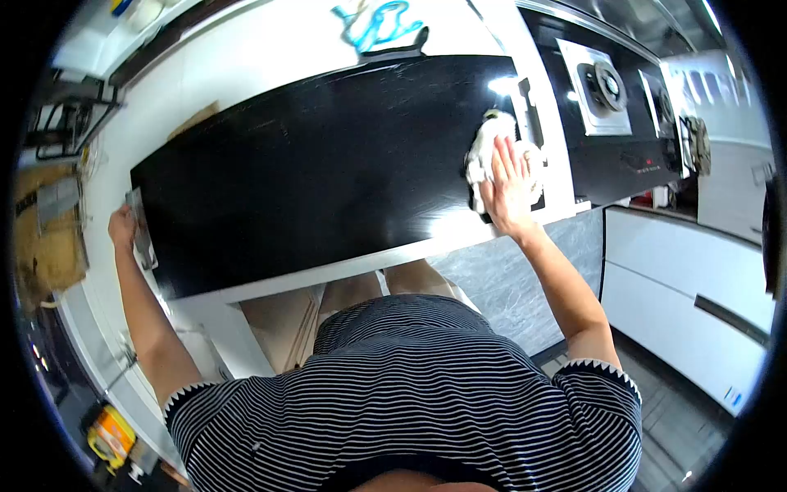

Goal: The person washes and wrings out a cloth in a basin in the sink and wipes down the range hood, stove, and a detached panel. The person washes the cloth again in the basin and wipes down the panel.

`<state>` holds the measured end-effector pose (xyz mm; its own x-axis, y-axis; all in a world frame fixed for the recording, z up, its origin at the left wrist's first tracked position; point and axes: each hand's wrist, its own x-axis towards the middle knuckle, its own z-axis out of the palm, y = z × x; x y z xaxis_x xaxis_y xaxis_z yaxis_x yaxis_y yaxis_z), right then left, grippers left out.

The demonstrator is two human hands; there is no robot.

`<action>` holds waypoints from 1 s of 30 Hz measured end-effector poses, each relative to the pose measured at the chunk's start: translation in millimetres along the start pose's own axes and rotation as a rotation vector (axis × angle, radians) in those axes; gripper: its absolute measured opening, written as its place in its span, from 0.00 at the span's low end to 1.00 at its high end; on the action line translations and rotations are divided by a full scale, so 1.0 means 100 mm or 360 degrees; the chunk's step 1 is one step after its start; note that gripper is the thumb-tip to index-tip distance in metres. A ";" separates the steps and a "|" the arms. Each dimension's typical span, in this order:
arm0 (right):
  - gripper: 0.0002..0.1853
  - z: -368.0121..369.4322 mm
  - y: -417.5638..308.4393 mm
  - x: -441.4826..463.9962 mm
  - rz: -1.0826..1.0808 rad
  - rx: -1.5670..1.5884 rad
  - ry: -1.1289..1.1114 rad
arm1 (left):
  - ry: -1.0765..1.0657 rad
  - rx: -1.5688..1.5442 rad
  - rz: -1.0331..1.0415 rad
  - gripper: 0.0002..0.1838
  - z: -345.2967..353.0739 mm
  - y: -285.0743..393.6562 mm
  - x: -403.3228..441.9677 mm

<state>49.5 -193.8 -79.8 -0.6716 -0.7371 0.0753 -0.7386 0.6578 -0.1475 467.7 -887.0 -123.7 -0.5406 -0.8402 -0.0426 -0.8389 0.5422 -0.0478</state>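
A long, glossy black panel [328, 164] lies across a white surface in front of me. Flat on a bunched white cloth [484, 160] at the panel's right end is my right hand [510, 189], its fingers stretched out. At the opposite end, my left hand [122, 226] is closed at the edge of a silver metal bracket [141, 230] beside the panel; its fingertips are partly hidden. A dark handle-like piece [398, 52] sticks out at the panel's far edge.
Blue cord [385, 23] lies beyond the panel. To the right stands a black gas hob [594, 152] with a burner [608, 86], above white drawers [672, 279]. A black metal rack [74, 111] is at far left; a yellow-orange package [111, 436] sits lower left.
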 end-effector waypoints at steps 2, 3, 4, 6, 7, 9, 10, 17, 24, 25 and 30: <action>0.36 0.11 -0.45 0.22 0.0018 0.0074 0.0004 | 0.0001 0.0138 0.0039 0.18 -0.02 0.00 -0.02; 0.38 0.33 -0.66 0.25 -0.0346 0.0191 0.0166 | -0.0010 0.0211 0.0025 0.18 -0.15 0.19 -0.11; 0.37 0.32 -1.06 0.32 -0.0539 0.0394 0.0143 | -0.0067 0.0200 -0.0050 0.19 -0.24 0.31 -0.15; 0.36 0.27 -1.90 0.48 -0.0722 0.0320 -0.0369 | -0.0127 0.0090 -0.0155 0.21 -0.31 0.42 -0.19; 0.35 0.33 -2.28 0.50 -0.0924 0.0154 -0.0541 | -0.0124 -0.0004 -0.0190 0.22 -0.32 0.43 -0.20; 0.33 0.39 -2.72 0.36 -0.1122 0.0398 -0.0544 | -0.0040 0.0114 -0.0092 0.20 -0.31 0.43 -0.24; 0.33 0.47 -2.69 0.33 -0.1106 0.0409 -0.0497 | -0.0001 0.0177 -0.0031 0.20 -0.31 0.45 -0.22; 0.30 0.40 -0.30 -0.51 0.0066 0.0148 0.0154 | 0.0019 0.0154 0.0001 0.15 -0.31 0.70 -0.25; 0.39 0.79 -1.76 -0.21 -0.0498 0.0191 0.0360 | -0.0100 -0.0340 -0.0125 0.16 -0.30 0.67 -0.91; 0.43 0.73 -2.26 -0.13 -0.0735 0.0193 0.0329 | -0.0044 -0.0233 0.0004 0.17 -0.32 0.64 -1.02; 0.31 0.82 -4.12 0.16 -0.1200 0.0329 -0.0333 | -0.0081 -0.1093 -0.0321 0.18 -0.34 0.50 -1.22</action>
<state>348.1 -489.3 -98.2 0.0428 -0.9981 0.0443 -0.9487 -0.0545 -0.3115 489.4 -757.9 -87.4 -0.3813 -0.9128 -0.1465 -0.7814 0.2335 0.5787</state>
